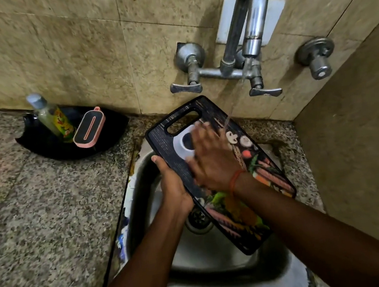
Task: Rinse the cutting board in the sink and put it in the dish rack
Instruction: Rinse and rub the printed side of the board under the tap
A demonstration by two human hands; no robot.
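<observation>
The cutting board (238,220) is held slanted above the sink (209,255), not resting on the basin as far as one can see. Its long axis runs from the far end, where the handle slot (182,120) is, down toward the person and to the right. The left grip (173,185) clamps the left long edge near its middle, the thumb on the printed face and the fingers curled underneath. The right grip (210,162) lies flat on the face with fingers spread, holding nothing; it is blurred, so it is probably rubbing. Water from the tap (252,40) lands on the upper right part of the board, just beside the right fingertips. The slot lies just beyond those fingertips, so the right grip is the nearer one to take it. No dish rack is in view.
</observation>
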